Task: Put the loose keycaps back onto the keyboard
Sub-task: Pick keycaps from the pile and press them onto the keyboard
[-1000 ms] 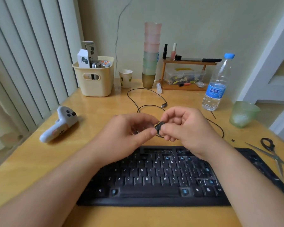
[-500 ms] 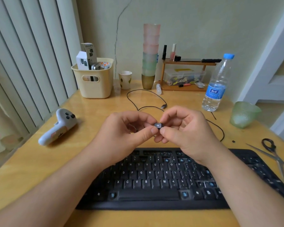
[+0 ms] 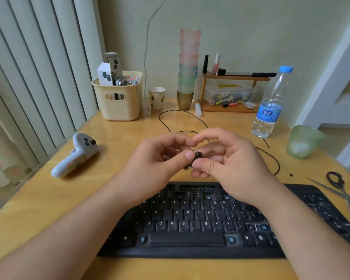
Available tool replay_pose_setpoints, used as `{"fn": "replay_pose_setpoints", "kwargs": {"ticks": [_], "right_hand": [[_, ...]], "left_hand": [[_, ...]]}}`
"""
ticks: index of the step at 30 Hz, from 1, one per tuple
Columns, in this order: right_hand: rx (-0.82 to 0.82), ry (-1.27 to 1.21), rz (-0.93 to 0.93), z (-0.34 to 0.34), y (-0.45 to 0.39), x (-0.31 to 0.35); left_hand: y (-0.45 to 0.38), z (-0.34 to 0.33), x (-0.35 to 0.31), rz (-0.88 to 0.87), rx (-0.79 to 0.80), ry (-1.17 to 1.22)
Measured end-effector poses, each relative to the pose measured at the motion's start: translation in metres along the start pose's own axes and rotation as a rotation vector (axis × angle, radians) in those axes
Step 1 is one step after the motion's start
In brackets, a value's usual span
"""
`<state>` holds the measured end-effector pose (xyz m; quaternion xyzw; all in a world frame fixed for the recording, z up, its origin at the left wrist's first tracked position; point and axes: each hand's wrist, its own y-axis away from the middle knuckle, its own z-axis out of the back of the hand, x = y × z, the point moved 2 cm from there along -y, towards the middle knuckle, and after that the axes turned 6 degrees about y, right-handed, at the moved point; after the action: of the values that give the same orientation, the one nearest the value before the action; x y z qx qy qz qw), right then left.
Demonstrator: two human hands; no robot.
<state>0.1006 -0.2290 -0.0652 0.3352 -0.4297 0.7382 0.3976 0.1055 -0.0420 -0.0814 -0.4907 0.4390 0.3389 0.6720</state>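
A black keyboard lies on the wooden desk in front of me, with several bare blue switch stems showing where caps are off. Both hands hover above its far edge. A small black keycap sits between them, pinched by the thumb and fingers of my left hand and of my right hand. Another dark piece shows just under my left thumb; I cannot tell what it is.
A white controller lies to the left, scissors to the right. A water bottle, a green glass cup, a cream basket, stacked cups and a black cable stand behind my hands.
The keycap has been turned between my fingertips. My right index finger has lifted up over my left fingers. Both hands stayed above the keyboard's far edge.
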Motion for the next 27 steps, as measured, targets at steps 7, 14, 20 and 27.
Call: {"fn": "replay_pose_setpoints", "kwargs": {"ticks": [7, 14, 20, 27], "right_hand": [[-0.136, 0.097, 0.091, 0.005, 0.002, -0.003], [-0.207, 0.22, 0.162, 0.005, 0.002, -0.004], [-0.177, 0.264, 0.138, 0.004, 0.003, -0.007], [0.056, 0.789, 0.196, 0.009, -0.014, 0.024]], "left_hand": [[0.0, 0.002, 0.0, 0.015, 0.023, -0.017], [0.0, 0.002, 0.003, 0.039, 0.048, -0.006], [-0.001, 0.002, 0.002, 0.053, 0.026, -0.008], [-0.002, 0.009, 0.006, 0.117, 0.006, -0.116]]}}
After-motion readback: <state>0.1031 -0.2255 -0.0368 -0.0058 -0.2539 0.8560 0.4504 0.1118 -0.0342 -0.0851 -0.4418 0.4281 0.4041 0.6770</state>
